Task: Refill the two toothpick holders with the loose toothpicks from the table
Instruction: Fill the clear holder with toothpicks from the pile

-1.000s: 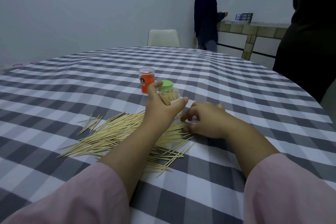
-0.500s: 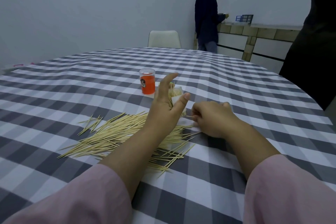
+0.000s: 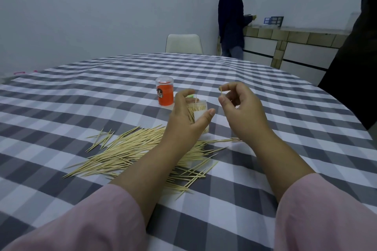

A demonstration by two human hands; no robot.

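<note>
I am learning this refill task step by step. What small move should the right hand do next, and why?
Probably bring the right hand left and down to drop its pinched toothpick into the clear holder. The left hand steadies that holder upright, its top looks open, and it already has toothpicks inside.

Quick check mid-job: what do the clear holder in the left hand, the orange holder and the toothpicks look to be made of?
Clear holder: likely thin transparent plastic, since the toothpicks inside show through its glossy wall.
Orange holder: probably plastic too, a clear shiny shell over an orange body with a small label.
Toothpicks: pale, matte, thin pointed sticks, so wood or bamboo; I cannot tell which.
</note>
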